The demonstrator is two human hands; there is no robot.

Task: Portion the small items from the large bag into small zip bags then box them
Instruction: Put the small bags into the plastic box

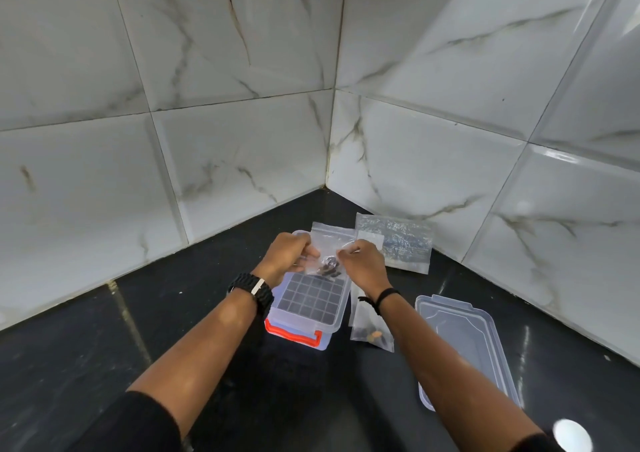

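Head view: no readable writing. My left hand (290, 255) and right hand (360, 261) both pinch small zip bag (327, 249), dark items inside, between fingertips above open box (306, 308).

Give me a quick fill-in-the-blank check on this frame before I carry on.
1. Both hands hold a small zip bag above the open ____.
2. The box's latch handle is ____ in colour.
3. The clear lid lies to the ____ of the box.
4. The left wrist wears a black ____.

Missing words: box; red; right; watch
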